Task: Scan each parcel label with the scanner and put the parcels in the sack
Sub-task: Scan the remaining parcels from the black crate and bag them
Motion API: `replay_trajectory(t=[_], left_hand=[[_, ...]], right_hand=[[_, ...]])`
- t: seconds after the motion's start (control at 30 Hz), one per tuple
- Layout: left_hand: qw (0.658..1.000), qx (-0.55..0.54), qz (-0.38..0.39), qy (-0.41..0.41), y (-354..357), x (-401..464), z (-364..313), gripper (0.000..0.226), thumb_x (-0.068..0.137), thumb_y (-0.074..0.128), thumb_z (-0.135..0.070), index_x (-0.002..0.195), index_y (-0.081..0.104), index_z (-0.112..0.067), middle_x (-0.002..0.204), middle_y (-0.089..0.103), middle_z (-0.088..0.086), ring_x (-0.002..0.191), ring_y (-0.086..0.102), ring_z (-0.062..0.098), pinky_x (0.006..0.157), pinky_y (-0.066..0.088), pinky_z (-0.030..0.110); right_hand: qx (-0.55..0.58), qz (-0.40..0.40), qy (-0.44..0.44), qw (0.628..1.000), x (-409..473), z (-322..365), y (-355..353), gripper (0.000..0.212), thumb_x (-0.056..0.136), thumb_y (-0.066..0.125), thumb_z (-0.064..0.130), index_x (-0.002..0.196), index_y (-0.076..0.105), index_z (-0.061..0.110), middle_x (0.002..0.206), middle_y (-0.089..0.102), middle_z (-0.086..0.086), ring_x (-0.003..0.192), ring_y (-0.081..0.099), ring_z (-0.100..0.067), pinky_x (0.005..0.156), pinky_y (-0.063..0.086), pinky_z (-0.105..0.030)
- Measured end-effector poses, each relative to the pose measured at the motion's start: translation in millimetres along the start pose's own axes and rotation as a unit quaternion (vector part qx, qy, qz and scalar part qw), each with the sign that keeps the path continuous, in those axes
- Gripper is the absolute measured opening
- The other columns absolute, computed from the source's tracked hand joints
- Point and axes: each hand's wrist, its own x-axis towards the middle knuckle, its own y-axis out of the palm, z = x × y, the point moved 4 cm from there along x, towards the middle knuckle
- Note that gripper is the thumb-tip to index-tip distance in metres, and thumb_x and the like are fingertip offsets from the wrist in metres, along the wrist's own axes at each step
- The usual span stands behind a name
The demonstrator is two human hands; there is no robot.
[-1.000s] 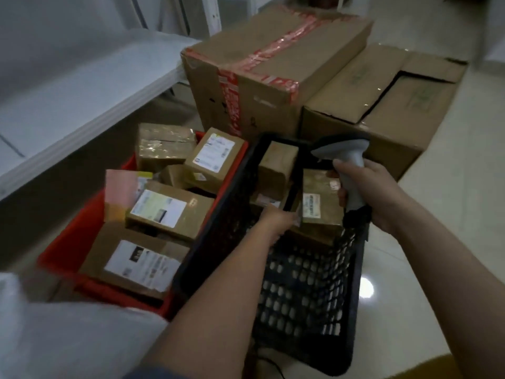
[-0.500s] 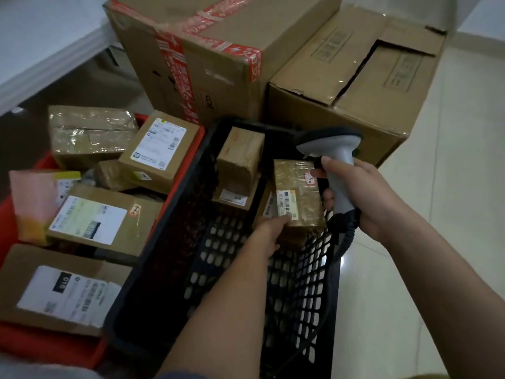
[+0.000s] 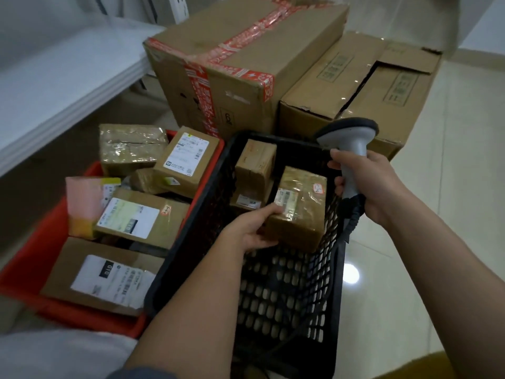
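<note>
My left hand [image 3: 252,231] grips a small brown taped parcel [image 3: 300,209] by its near left corner, inside the black mesh basket [image 3: 287,291]. A white label and a small red sticker face up on the parcel. My right hand [image 3: 374,187] holds the grey scanner [image 3: 348,144] by its handle at the basket's right rim, its head above and to the right of the parcel. Two more small parcels [image 3: 255,165] lie deeper in the basket. A white sack [image 3: 54,354] shows at the bottom left.
A red crate [image 3: 24,272] to the left holds several labelled parcels [image 3: 131,220]. Two large cardboard boxes [image 3: 240,64] stand behind the crates on the tiled floor. A white shelf edge [image 3: 68,86] runs along the left. The scanner's cable hangs down the basket's right side.
My left hand has lifted the taped parcel and drawn it nearer. The scanner stays beside it in my right hand. The camera view has pulled back a little.
</note>
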Motion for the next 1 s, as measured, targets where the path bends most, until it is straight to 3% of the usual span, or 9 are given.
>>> replay_trajectory(t=[0.2,0.37,0.5,0.63,0.7,0.8,0.9,1.0], left_hand=[[0.995,-0.029,-0.009,0.090,-28.8,-85.2,-11.6,0.039,0.076,0.078,-0.018,0.110,0.063,-0.007,0.108,0.066,0.017,0.108,0.062,0.030,0.096,0.052,0.049],[0.974,-0.139,0.002,0.181,-31.0,-168.6,-12.1,0.011,0.086,0.067,-0.011,0.097,0.063,-0.012,0.100,0.066,0.014,0.103,0.061,0.028,0.099,0.048,0.050],[0.952,-0.171,0.049,0.247,-28.4,-211.5,-3.8,0.019,0.085,0.066,-0.014,0.104,0.065,-0.016,0.102,0.068,0.008,0.097,0.062,0.024,0.087,0.051,0.040],[0.943,-0.162,0.084,0.277,-16.1,-227.1,-2.3,0.034,0.080,0.071,-0.013,0.114,0.064,-0.015,0.102,0.072,0.006,0.095,0.066,0.019,0.072,0.057,0.031],[0.944,-0.143,0.089,0.283,-11.3,-229.8,-5.2,0.031,0.079,0.073,-0.014,0.110,0.066,-0.016,0.095,0.073,0.003,0.089,0.067,0.015,0.067,0.056,0.027],[0.949,-0.132,0.092,0.270,-10.3,-234.5,-9.1,0.015,0.083,0.070,-0.016,0.099,0.067,-0.015,0.088,0.073,0.004,0.085,0.066,0.016,0.074,0.054,0.027],[0.931,-0.214,0.079,0.286,-24.4,-237.4,-20.8,0.018,0.086,0.068,-0.018,0.104,0.064,-0.014,0.100,0.068,0.010,0.103,0.060,0.024,0.091,0.048,0.032],[0.905,-0.289,0.011,0.311,-54.0,-233.2,-31.6,0.051,0.081,0.074,-0.022,0.128,0.053,-0.020,0.123,0.059,0.017,0.116,0.056,0.034,0.105,0.042,0.049]], right_hand=[[0.007,-0.016,-0.016,1.000,-42.2,25.4,5.4,0.039,0.089,0.071,0.026,0.121,0.052,0.012,0.101,0.062,-0.008,0.066,0.055,-0.013,0.062,0.051,-0.027],[0.015,-0.020,-0.039,0.999,-91.5,37.8,12.4,0.056,0.085,0.074,0.033,0.131,0.047,0.019,0.108,0.063,-0.006,0.069,0.057,-0.011,0.059,0.050,-0.026],[0.016,0.026,-0.039,0.999,-131.7,40.7,26.0,0.060,0.081,0.077,0.043,0.128,0.052,0.015,0.107,0.065,-0.008,0.066,0.057,-0.012,0.050,0.050,-0.023],[0.033,0.079,-0.041,0.995,-154.1,45.0,42.8,0.066,0.078,0.076,0.049,0.129,0.055,0.012,0.109,0.067,-0.007,0.071,0.061,-0.013,0.054,0.049,-0.024],[0.045,0.076,-0.054,0.995,-155.5,48.5,45.6,0.067,0.078,0.077,0.046,0.130,0.054,0.011,0.108,0.067,-0.008,0.072,0.061,-0.014,0.055,0.050,-0.025],[0.056,0.057,-0.051,0.995,-149.1,54.8,42.8,0.062,0.080,0.077,0.042,0.127,0.052,0.011,0.101,0.066,-0.007,0.068,0.059,-0.014,0.055,0.052,-0.026],[0.064,0.038,-0.045,0.996,-136.9,62.1,32.7,0.059,0.082,0.076,0.038,0.126,0.047,0.013,0.098,0.064,-0.007,0.068,0.059,-0.016,0.058,0.054,-0.029],[0.054,0.052,-0.048,0.996,-125.4,66.4,23.1,0.052,0.084,0.074,0.035,0.124,0.049,0.013,0.088,0.062,-0.006,0.062,0.055,-0.013,0.061,0.051,-0.028]])
